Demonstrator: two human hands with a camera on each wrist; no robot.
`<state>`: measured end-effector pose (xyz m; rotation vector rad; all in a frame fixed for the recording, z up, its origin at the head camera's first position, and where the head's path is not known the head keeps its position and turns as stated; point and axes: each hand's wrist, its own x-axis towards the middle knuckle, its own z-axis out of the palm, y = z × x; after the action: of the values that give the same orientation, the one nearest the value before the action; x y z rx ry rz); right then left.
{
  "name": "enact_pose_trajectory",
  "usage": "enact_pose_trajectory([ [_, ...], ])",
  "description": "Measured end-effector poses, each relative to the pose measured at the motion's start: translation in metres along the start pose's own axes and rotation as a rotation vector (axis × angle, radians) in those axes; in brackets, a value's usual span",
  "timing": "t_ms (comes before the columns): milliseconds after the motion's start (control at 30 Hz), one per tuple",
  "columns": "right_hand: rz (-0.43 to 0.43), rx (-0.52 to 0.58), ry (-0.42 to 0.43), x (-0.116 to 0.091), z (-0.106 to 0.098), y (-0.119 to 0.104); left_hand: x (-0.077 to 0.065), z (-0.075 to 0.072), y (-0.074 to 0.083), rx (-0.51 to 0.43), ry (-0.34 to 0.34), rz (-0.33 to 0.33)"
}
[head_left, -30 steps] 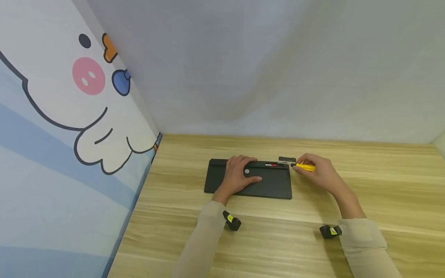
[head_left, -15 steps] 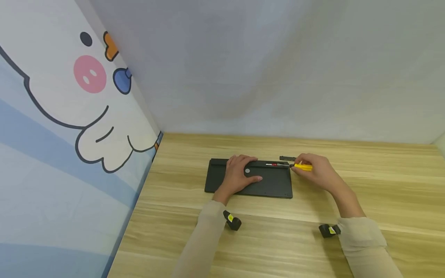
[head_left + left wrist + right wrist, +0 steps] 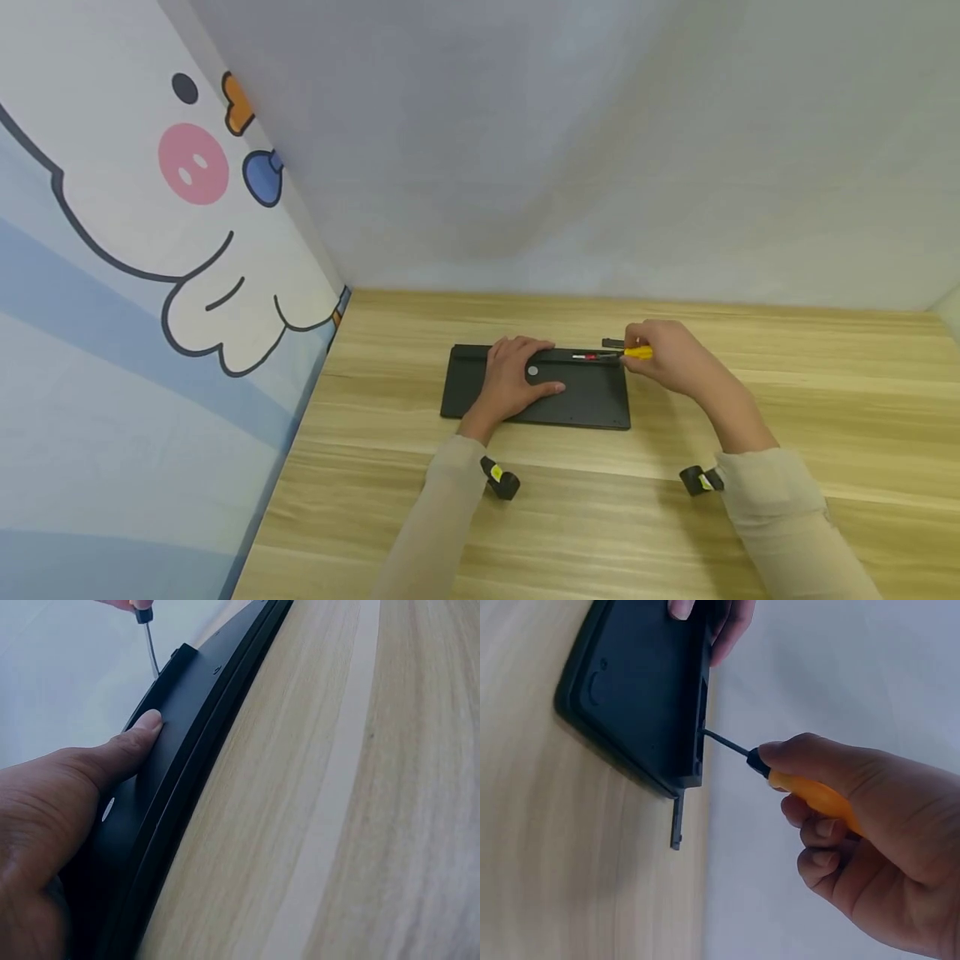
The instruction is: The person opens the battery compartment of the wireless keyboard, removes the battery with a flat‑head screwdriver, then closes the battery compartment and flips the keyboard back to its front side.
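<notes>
Keyboard (image 3: 588, 404), one, black, lies face-down on the wooden table (image 3: 592, 525). Thumb spread wide from its fingers, the left hand (image 3: 510, 387) grips the far edge. The right hand (image 3: 881, 825) is closed around one yellow-handled screwdriver (image 3: 816, 798), its tip at the keyboard's slot. One red-and-white piece (image 3: 587, 357) sits there; one black strip (image 3: 612, 342) lies just beyond. Two wrist cameras (image 3: 504, 483) show.

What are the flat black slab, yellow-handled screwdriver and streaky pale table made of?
The flat black rectangular slab: probably matte plastic, judging by its even, dull surface. The yellow screwdriver handle: likely smooth plastic, given its even colour. The thin grey screwdriver shaft: likely metal, from its faint sheen and slenderness. The pale streaked tabletop: the grain suggests wood or printed laminate; I cannot tell which.
</notes>
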<state>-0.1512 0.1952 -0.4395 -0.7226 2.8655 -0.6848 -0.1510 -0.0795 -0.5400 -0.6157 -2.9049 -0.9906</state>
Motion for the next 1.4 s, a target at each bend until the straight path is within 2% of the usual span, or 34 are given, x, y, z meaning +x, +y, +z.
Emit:
enact_pose_trajectory([
  [500, 0.028, -0.076, -0.109, 0.016, -0.013, -0.017, -0.005, -0.004, -0.001, 0.000, -0.022, 0.015],
  [733, 0.004, -0.065, -0.140, 0.021, -0.017, -0.019, -0.008, -0.005, -0.002, -0.016, -0.017, 0.022],
  [1000, 0.042, 0.020, -0.107, 0.011, -0.013, -0.004, -0.006, -0.004, -0.002, -0.006, -0.028, 0.025],
  [1400, 0.092, 0.168, 0.003, -0.011, 0.012, 0.028, -0.010, -0.006, -0.002, -0.003, -0.028, 0.039],
])
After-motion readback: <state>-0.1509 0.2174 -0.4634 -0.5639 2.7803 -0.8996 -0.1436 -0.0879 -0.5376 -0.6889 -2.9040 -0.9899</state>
